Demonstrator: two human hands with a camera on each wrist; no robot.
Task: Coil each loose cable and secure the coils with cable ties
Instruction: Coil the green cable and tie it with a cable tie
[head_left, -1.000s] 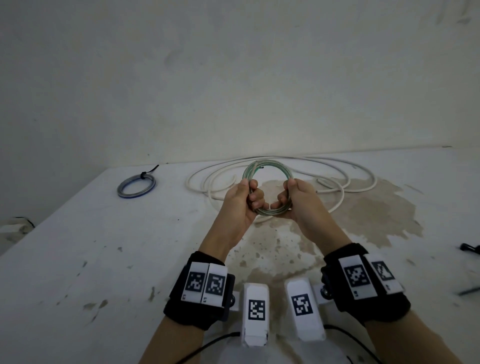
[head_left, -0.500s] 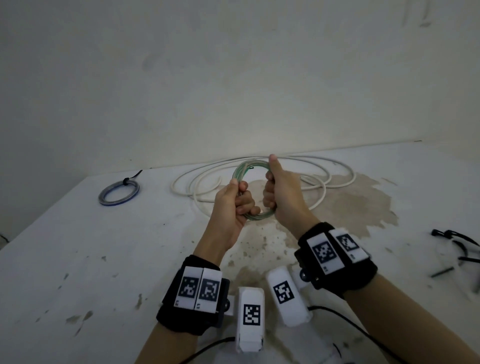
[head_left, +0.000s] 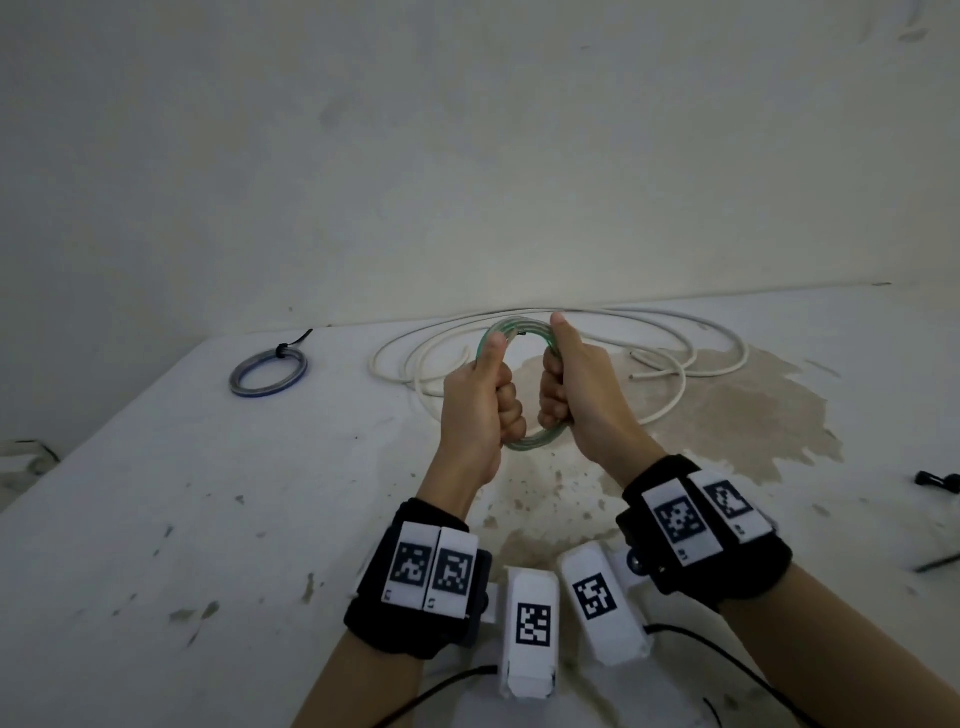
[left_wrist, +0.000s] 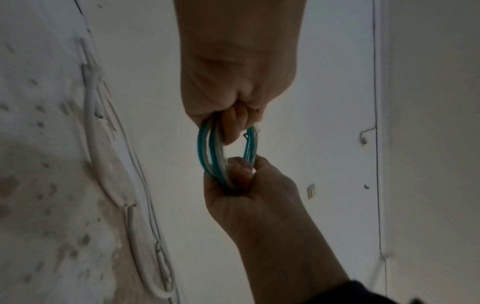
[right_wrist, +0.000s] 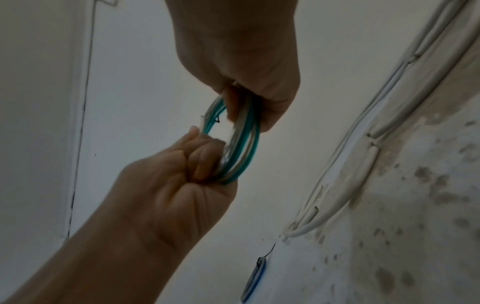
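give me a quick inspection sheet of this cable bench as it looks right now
surface: white table, paint chipped, a brown stain right of centre
job's things: green cable coil held up off the table; no tie visible on it
clutter: black items at the right edge, too small to identify
grippers: left hand and right hand each grip one side of the green coil
cables: white cable lies loose in wide loops; blue coil already tied, far left
surroundings: bare pale wall
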